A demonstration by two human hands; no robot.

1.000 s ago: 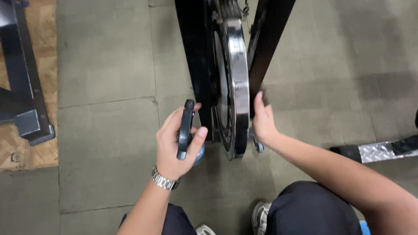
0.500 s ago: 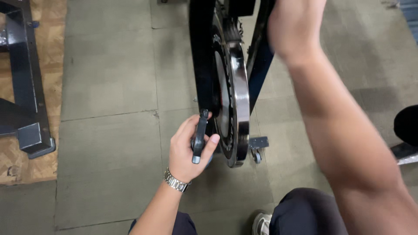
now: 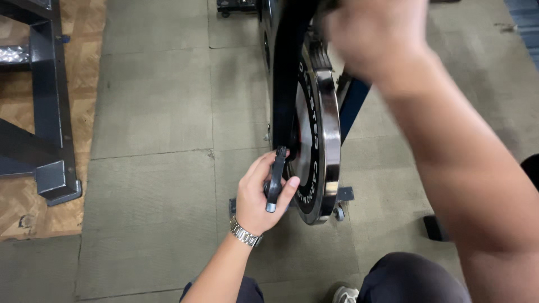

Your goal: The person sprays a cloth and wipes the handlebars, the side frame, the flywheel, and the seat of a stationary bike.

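My left hand, with a metal watch on the wrist, is closed around a black pedal beside the flywheel. The chrome-rimmed flywheel of a black exercise bike stands upright in the middle of the view, its black frame just left of it. My right hand is raised near the top of the bike, close to the camera and blurred. Its fingers are hidden, so I cannot tell whether it grips anything.
Grey floor tiles lie around the bike. A dark metal frame stands on a wooden board at the left. A small caster sits under the flywheel. My knee and shoe are at the bottom.
My right hand left the right side of the flywheel and rose to the top of the bike. My left hand kept its hold on the pedal.
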